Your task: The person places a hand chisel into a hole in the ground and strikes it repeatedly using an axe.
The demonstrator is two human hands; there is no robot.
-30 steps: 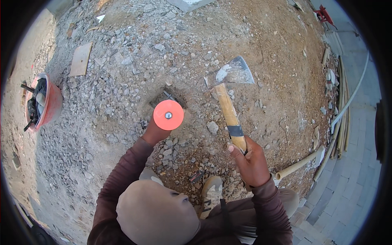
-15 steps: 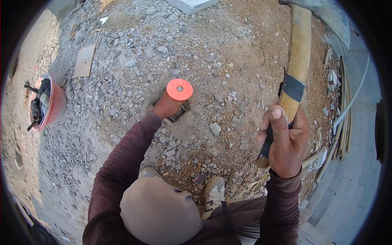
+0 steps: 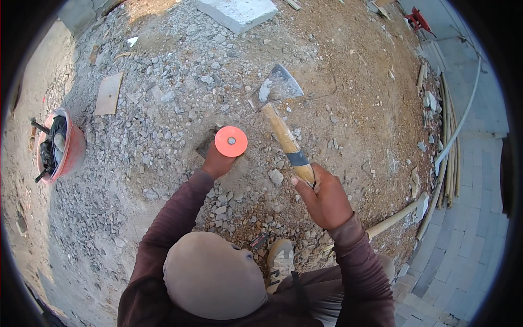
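Bucket (image 3: 77, 155), pinkish red, dark handles (image 3: 40, 127) poking over its rim, stands at the left edge of the ground (image 3: 348, 109). Beyond it lies a flat board (image 3: 110, 94), and a pale concrete block (image 3: 238, 13) sits at the far edge. Bamboo poles (image 3: 454, 152) line the right edge. A loose stone (image 3: 275, 176) rests near my right hand (image 3: 327, 199), and a beige hood (image 3: 212, 278) blocks the near ground beside my shoe (image 3: 281, 261).

I'm over dry brown dirt, heavy with gravel (image 3: 117, 158) on the left; grey paving (image 3: 479, 180) begins past the right edge.

My left hand (image 3: 219, 162) is closed round a chisel (image 3: 231, 140) beneath its orange disc (image 3: 238, 148), which hides most of my fingers, at a small hole (image 3: 204, 143) mid-ground. My right is wrapped round a hatchet (image 3: 280, 129) by its wooden handle (image 3: 305, 174), the blade (image 3: 284, 84) apart from the disc; whether it meets the dirt I can't tell. Half a second ago I had that blade raised toward the far right corner; now it's lower, much as a second ago.
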